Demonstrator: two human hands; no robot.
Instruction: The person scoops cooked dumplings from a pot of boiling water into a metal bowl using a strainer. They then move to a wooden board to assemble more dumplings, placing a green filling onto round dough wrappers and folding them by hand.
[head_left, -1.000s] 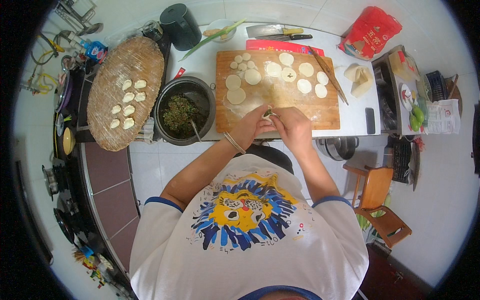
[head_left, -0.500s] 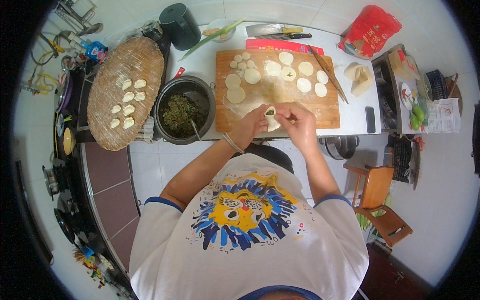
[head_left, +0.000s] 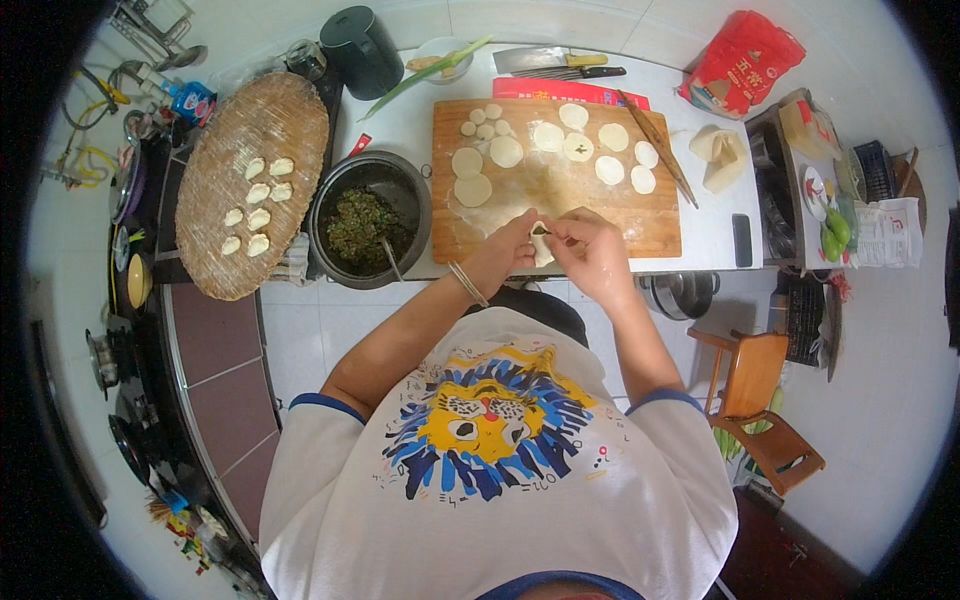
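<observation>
Between my hands, over the near edge of the wooden board (head_left: 650, 225), is a dumpling (head_left: 543, 254) with a bit of green filling showing at its top. My left hand (head_left: 508, 250) grips its left side. The fingers of my right hand (head_left: 592, 250) pinch the wrapper's edge from the right. Round dough wrappers (head_left: 473, 190) and several small dough pieces (head_left: 477, 130) lie on the floured board. To the left stands a dark pot (head_left: 420, 225) of chopped green filling (head_left: 358, 225) with a spoon (head_left: 391, 258) in it. Several finished dumplings (head_left: 258, 218) sit on a round, film-wrapped tray (head_left: 290, 120).
A rolling pin (head_left: 660, 150) lies across the board's right side. Behind the board are a cleaver (head_left: 527, 60) and a knife (head_left: 600, 72). A phone (head_left: 741, 240) rests at the right table edge; a red bag (head_left: 740, 65) stands at the back. A wooden chair (head_left: 752, 375) is at right.
My right fingers have closed in over the dumpling's top, and its opening looks narrower. The filling shows less than before. Other things stay in place.
</observation>
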